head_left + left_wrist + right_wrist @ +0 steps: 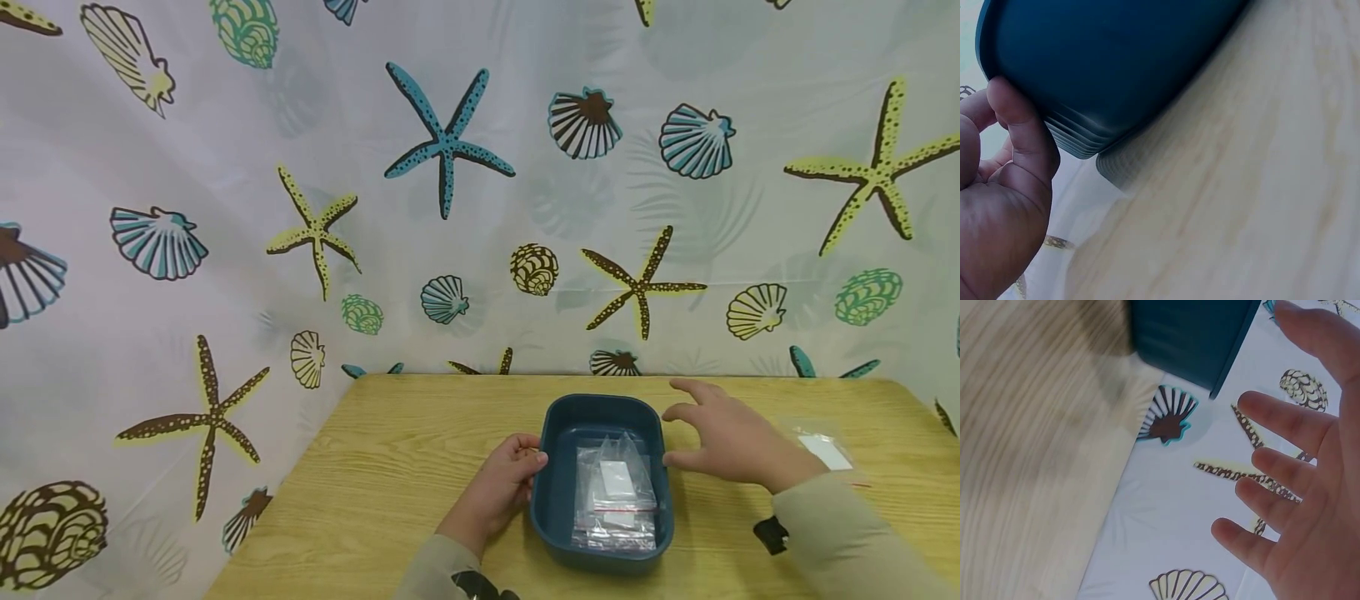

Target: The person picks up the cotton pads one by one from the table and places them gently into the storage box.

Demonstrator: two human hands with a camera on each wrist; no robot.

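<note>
A dark blue plastic bin (553, 500) stands on the wooden table. Several clear zip bags (617, 482) with white pieces inside lie in it, one on top of another. My left hand (504, 479) grips the bin's left rim. In the left wrist view, the bent fingers (1016, 109) meet the bin's edge. Beside the bin's right wall is my right hand (723, 437), its fingers spread and nothing held. The right wrist view shows those fingers (1288, 422) apart from the bin wall (1191, 337).
Another clear bag with a white piece (825, 452) lies on the table (390, 467) to the right, partly behind my right wrist. A white curtain (495, 275) printed with shells and starfish hangs along the table's back and left sides.
</note>
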